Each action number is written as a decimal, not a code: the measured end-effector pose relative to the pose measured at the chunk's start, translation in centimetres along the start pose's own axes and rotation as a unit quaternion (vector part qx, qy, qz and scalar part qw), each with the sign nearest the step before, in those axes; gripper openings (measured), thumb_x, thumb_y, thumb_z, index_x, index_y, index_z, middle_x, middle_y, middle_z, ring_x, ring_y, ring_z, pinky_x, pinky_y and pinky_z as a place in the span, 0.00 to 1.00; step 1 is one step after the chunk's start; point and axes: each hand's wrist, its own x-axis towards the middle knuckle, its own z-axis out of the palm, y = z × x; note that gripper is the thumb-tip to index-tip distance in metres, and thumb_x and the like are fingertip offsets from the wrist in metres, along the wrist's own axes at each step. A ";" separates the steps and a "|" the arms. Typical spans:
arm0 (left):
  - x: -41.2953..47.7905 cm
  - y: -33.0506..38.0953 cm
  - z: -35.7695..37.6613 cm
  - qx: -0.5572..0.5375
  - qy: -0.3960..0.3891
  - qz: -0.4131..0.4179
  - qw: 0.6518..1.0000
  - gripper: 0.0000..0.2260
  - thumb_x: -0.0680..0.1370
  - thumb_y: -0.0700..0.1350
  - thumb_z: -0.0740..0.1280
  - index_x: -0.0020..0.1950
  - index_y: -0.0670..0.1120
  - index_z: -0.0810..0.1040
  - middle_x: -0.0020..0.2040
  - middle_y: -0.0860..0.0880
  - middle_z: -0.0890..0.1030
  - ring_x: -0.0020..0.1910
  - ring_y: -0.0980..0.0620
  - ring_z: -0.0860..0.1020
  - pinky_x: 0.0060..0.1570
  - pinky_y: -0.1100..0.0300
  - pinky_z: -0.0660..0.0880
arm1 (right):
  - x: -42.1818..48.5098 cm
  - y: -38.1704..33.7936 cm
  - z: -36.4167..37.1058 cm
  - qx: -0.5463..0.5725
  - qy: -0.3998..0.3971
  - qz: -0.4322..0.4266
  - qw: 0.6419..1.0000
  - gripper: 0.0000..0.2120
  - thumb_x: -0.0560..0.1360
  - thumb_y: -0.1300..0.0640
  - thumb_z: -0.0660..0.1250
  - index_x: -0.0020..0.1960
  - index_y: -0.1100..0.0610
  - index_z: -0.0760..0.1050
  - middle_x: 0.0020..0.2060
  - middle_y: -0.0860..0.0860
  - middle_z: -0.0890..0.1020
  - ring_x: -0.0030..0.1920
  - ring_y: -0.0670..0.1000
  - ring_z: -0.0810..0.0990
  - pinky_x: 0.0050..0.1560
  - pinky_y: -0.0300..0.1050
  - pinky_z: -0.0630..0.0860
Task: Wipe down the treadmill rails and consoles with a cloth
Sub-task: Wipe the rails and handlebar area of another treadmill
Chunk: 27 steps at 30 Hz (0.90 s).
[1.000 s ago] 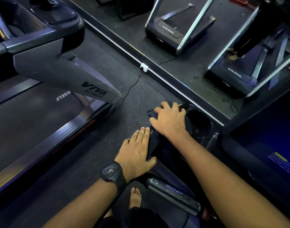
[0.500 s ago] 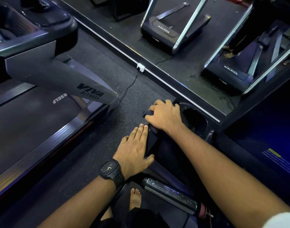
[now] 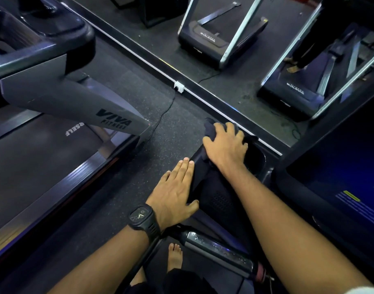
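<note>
A dark cloth (image 3: pixel 211 128) is bunched on the far left corner of the black treadmill console (image 3: pixel 221 201). My right hand (image 3: pixel 226 146) lies on top of the cloth, its bent fingers gripping it and pressing it onto the console beside the cup holder (image 3: pixel 258 162). My left hand (image 3: pixel 175 194), with a black watch on its wrist, rests flat with straight fingers on the console's left edge. The console screen (image 3: pixel 341 166) is dark blue at the right. A silver-and-black handrail grip (image 3: pixel 220 251) runs below the console.
A neighbouring treadmill with a grey upright (image 3: pixel 75 102) and belt (image 3: pixel 33 153) stands to the left across a strip of rubber floor (image 3: pixel 160 132). A mirror (image 3: pixel 235 66) ahead reflects treadmills. A power cable (image 3: pixel 160 117) runs to a wall socket. A bare foot (image 3: pixel 175 256) shows below.
My right hand has slid the cloth a little farther forward toward the console's far corner. My left hand has stayed flat on the console's left edge.
</note>
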 end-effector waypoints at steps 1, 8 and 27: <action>0.0 0.0 -0.1 0.000 0.000 0.002 1.000 0.45 0.77 0.60 0.61 0.81 0.43 0.37 0.82 0.46 0.39 0.80 0.51 0.40 0.78 0.48 0.52 | -0.9 0.0 0.3 0.001 0.015 0.013 1.000 0.30 0.77 0.38 0.60 0.77 0.45 0.65 0.77 0.52 0.63 0.73 0.64 0.63 0.68 0.70 0.65; 0.4 0.2 -0.3 -0.001 -0.008 0.012 1.000 0.45 0.77 0.60 0.62 0.81 0.43 0.38 0.82 0.45 0.39 0.80 0.50 0.40 0.79 0.49 0.50 | 0.0 -1.4 0.1 -0.071 -0.020 -0.126 0.989 0.25 0.75 0.37 0.60 0.70 0.42 0.74 0.71 0.47 0.70 0.70 0.58 0.68 0.68 0.66 0.65; -1.9 0.0 -0.4 -0.015 0.026 0.050 0.998 0.40 0.78 0.54 0.62 0.81 0.38 0.44 0.82 0.40 0.45 0.81 0.48 0.42 0.77 0.60 0.38 | -8.6 0.4 3.0 -0.060 0.092 -0.096 0.989 0.31 0.76 0.37 0.63 0.77 0.41 0.62 0.77 0.51 0.62 0.66 0.62 0.69 0.56 0.62 0.75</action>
